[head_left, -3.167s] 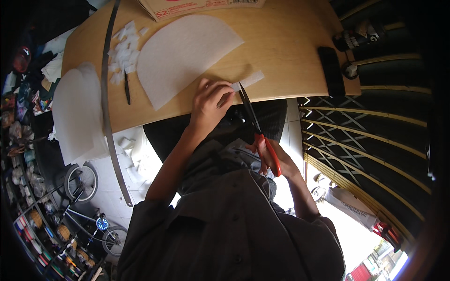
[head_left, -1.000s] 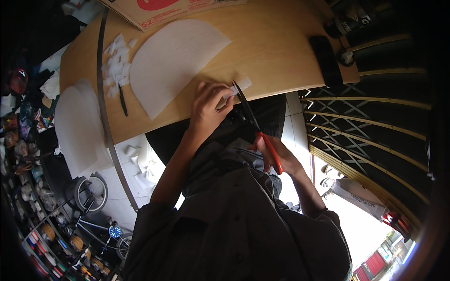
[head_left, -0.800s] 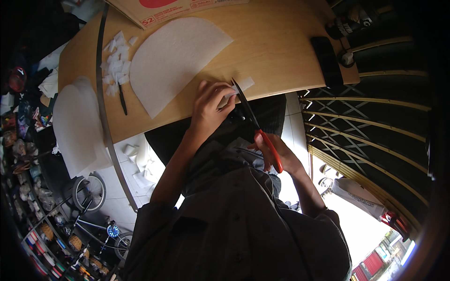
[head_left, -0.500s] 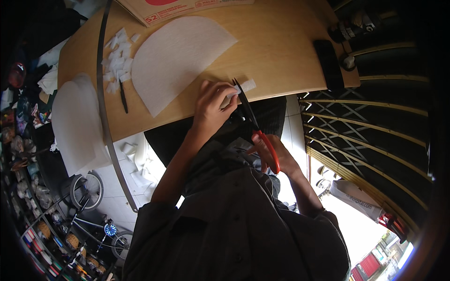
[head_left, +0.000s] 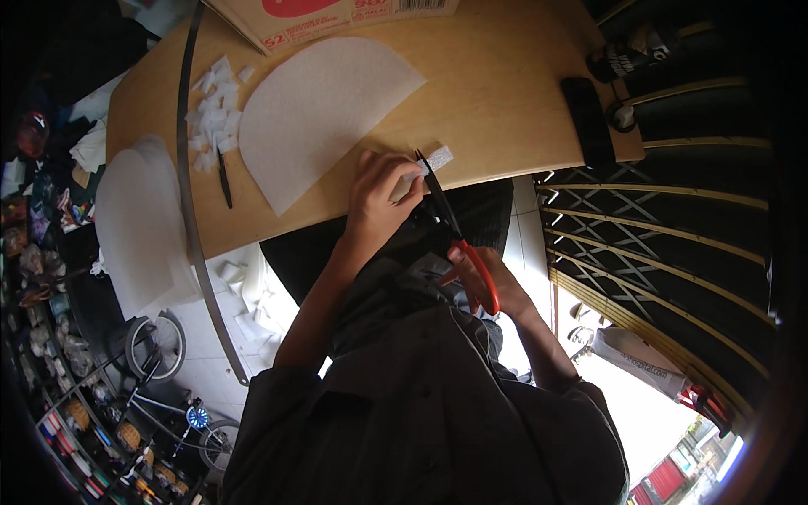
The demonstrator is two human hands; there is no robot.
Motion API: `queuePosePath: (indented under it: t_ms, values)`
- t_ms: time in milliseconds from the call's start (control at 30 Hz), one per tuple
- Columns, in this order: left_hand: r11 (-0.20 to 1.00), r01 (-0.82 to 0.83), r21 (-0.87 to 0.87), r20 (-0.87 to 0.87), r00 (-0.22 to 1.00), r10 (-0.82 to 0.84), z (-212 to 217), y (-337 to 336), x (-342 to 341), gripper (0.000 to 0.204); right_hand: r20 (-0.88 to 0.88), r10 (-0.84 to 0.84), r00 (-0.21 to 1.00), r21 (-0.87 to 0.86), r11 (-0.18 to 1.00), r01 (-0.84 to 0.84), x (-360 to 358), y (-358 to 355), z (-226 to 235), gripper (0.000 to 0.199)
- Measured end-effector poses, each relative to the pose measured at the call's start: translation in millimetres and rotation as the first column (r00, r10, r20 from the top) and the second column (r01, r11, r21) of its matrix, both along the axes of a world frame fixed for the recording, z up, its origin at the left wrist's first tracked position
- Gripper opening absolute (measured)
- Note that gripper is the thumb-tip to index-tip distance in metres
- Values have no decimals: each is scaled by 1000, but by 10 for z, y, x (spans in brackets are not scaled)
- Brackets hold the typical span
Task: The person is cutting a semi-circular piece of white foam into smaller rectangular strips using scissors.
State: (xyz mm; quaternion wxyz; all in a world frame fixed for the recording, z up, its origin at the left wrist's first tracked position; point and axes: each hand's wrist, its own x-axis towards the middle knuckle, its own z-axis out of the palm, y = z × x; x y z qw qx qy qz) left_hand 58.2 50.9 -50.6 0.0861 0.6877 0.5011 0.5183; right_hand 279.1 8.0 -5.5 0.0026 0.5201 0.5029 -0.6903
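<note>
My left hand (head_left: 383, 194), over the table's near edge, pinches a narrow white strip (head_left: 440, 157) of fabric-like sheet between thumb and fingers. The strip's free end sticks out to the right, past the blades. My right hand (head_left: 488, 273) is closed round the red handles of a pair of scissors (head_left: 443, 202). Their dark blades point up and away from me and cross the strip close beside my left fingertips. Whether the blades have cut through the strip, I cannot tell. Beyond my left hand lies a large white half-round sheet (head_left: 324, 118), flat on the table.
Small white cut pieces (head_left: 215, 114) lie heaped on the left of the wooden table (head_left: 497, 93), with a black pen (head_left: 224, 181) beside them. More white sheets (head_left: 143, 227) hang over the left edge. A cardboard box (head_left: 337, 21) stands at the far side; a black phone-like object (head_left: 588, 122) lies right.
The scissors have shifted slightly toward me and their blades look closer together. The strip's free end has moved a little nearer and left. My left hand still pinches the strip.
</note>
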Motion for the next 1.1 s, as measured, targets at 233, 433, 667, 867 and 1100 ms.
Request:
queuePosePath:
  t_ms: [233,433,667,867,1100]
  values:
    - [997,62,-48,18,998,-61,33,13,-54,24,-17,3,1000,-2,1000,-3,-3,10,79,85]
    - [981,90,-170,88,993,-76,45,-8,-73,23,1,16,1000,1,1000,-16,-16,-6,73,85]
    - [995,83,-57,-90,992,-88,24,0,-92,27,-9,17,1000,-11,1000,-17,0,-3,40,84]
    - [998,59,-36,-89,994,-62,32,-20,-36,28,-2,-2,1000,11,1000,2,-4,-34,-47,83]
    - [997,41,-62,-23,999,-43,-37,-14,-80,24,19,19,1000,-5,1000,-19,-42,15,69,81]
